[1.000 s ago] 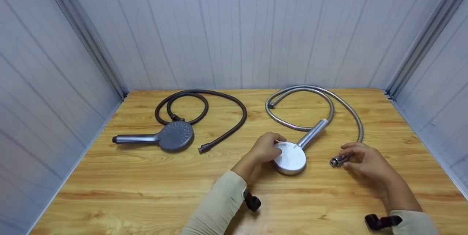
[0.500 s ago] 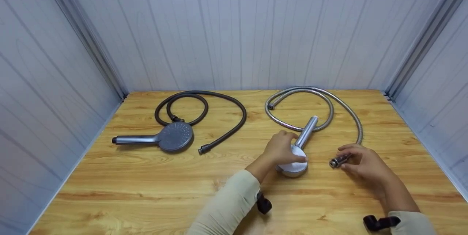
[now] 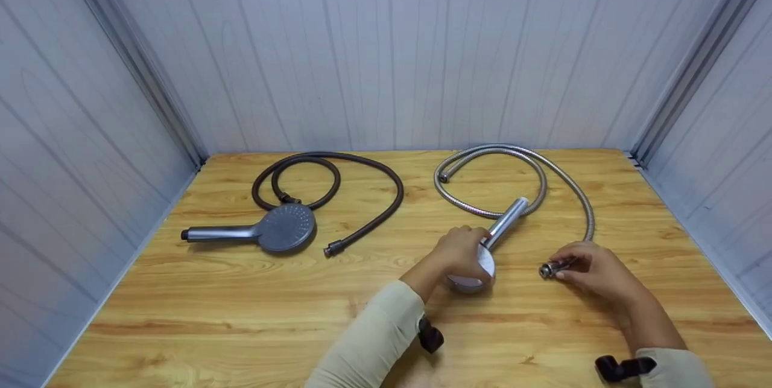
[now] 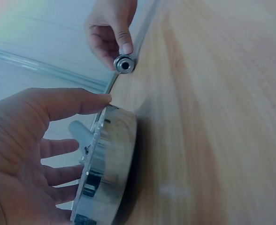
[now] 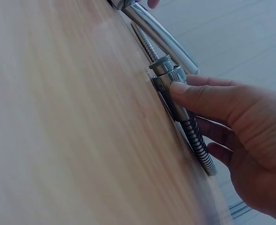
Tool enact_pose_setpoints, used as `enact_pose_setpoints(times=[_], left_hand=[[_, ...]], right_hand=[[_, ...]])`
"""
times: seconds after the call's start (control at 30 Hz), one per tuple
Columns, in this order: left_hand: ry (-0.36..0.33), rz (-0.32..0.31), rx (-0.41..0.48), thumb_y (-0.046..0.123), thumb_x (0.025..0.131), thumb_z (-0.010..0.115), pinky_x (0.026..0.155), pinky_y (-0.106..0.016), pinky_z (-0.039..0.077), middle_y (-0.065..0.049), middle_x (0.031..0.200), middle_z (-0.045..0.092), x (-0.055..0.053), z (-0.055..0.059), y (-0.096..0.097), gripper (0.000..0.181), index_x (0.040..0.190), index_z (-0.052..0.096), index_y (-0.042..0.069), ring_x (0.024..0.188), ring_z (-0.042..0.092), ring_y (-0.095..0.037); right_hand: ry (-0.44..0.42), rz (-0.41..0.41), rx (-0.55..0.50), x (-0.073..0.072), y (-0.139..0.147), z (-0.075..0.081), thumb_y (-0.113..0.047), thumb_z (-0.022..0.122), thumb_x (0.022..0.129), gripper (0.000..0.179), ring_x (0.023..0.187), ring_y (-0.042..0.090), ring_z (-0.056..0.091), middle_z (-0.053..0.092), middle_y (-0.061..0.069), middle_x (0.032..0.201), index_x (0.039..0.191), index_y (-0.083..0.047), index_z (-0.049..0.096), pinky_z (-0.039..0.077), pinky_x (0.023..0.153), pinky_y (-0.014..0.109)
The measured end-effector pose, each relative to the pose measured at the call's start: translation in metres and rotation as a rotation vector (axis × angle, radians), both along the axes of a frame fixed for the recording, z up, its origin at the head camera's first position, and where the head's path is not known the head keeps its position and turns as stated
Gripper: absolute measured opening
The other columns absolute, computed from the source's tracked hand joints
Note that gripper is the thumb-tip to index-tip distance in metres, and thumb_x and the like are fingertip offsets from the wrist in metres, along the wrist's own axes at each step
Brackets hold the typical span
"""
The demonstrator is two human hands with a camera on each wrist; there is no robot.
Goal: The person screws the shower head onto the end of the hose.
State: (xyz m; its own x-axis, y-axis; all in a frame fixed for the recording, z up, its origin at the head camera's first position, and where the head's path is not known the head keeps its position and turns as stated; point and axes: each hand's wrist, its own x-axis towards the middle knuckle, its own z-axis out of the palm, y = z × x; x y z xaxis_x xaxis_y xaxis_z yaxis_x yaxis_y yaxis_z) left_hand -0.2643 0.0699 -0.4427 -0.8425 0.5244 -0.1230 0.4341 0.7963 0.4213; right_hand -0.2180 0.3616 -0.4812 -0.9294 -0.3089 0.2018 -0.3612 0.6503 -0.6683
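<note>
In the head view my left hand [image 3: 461,252] grips the round head of a chrome hand shower [image 3: 505,225]. Its handle slants up and away to the right. The left wrist view puts the thumb [image 4: 77,103] on the rim nearest the camera, the other fingers spread along the face of the shower head [image 4: 112,159]. To the right, my right hand [image 3: 594,270] pinches the metal end fitting [image 5: 165,77] of a silver shower hose [image 3: 579,192] between thumb and fingers. The fitting's open end points left toward the shower head, apart from it.
On the left of the wooden table [image 3: 241,315] lies a grey hand shower [image 3: 283,228] beside a dark coiled hose [image 3: 386,174]. The silver hose loops behind the chrome shower. A pale panel wall [image 3: 386,56] rises at the back, with more panels at both sides.
My left hand has moved from the left edge of the chrome shower head to farther over it, and the handle has turned more upright. My right hand keeps its pinch on the hose fitting.
</note>
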Motion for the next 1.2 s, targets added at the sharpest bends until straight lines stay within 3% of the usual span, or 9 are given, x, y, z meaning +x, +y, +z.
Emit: enact_pose_setpoints(times=[0.3, 0.57, 0.73, 0.93, 1.2], left_hand=[[-0.010, -0.008, -0.033, 0.033, 0.070, 0.084, 0.092, -0.031, 0.039, 0.003, 0.119, 0.056, -0.003, 0.001, -0.015, 0.075, 0.138, 0.053, 0.024, 0.105, 0.050, -0.014], [0.061, 0.037, -0.016, 0.047, 0.073, 0.081, 0.092, -0.031, 0.039, 0.003, 0.114, 0.058, 0.000, -0.007, -0.016, 0.071, 0.135, 0.056, 0.023, 0.103, 0.051, -0.015], [0.103, 0.062, -0.033, 0.044, 0.074, 0.081, 0.094, -0.033, 0.038, 0.004, 0.112, 0.060, 0.000, -0.010, -0.013, 0.068, 0.133, 0.058, 0.021, 0.103, 0.051, -0.015], [0.138, 0.059, -0.084, 0.041, 0.075, 0.078, 0.104, -0.045, 0.032, 0.005, 0.117, 0.062, 0.001, -0.011, -0.010, 0.066, 0.135, 0.059, 0.024, 0.106, 0.050, -0.017], [0.201, 0.089, -0.029, 0.042, 0.075, 0.082, 0.088, -0.036, 0.035, 0.010, 0.102, 0.065, -0.002, -0.019, -0.009, 0.049, 0.121, 0.069, 0.029, 0.093, 0.050, -0.012]], right_hand=[[-0.013, -0.003, 0.031, -0.001, -0.003, 0.001, -0.010, 0.078, 0.082, 0.022, 0.090, 0.016, 0.061, 0.068, 0.004, 0.102, 0.103, -0.009, 0.074, 0.048, 0.079, 0.027], [0.016, 0.009, 0.047, 0.000, -0.004, 0.001, -0.010, 0.079, 0.081, 0.022, 0.091, 0.013, 0.060, 0.068, 0.001, 0.101, 0.102, -0.011, 0.075, 0.049, 0.080, 0.027], [0.020, 0.032, 0.021, 0.000, -0.005, 0.002, -0.007, 0.077, 0.082, 0.022, 0.091, 0.014, 0.061, 0.068, 0.003, 0.102, 0.104, -0.010, 0.074, 0.049, 0.080, 0.027], [0.020, 0.023, 0.030, -0.002, -0.008, 0.001, -0.006, 0.078, 0.081, 0.023, 0.094, 0.015, 0.061, 0.069, 0.003, 0.104, 0.104, -0.010, 0.075, 0.049, 0.083, 0.028], [-0.011, 0.003, 0.035, -0.001, -0.008, 0.000, -0.001, 0.076, 0.081, 0.027, 0.097, 0.018, 0.061, 0.067, 0.005, 0.106, 0.108, -0.008, 0.073, 0.049, 0.085, 0.026]])
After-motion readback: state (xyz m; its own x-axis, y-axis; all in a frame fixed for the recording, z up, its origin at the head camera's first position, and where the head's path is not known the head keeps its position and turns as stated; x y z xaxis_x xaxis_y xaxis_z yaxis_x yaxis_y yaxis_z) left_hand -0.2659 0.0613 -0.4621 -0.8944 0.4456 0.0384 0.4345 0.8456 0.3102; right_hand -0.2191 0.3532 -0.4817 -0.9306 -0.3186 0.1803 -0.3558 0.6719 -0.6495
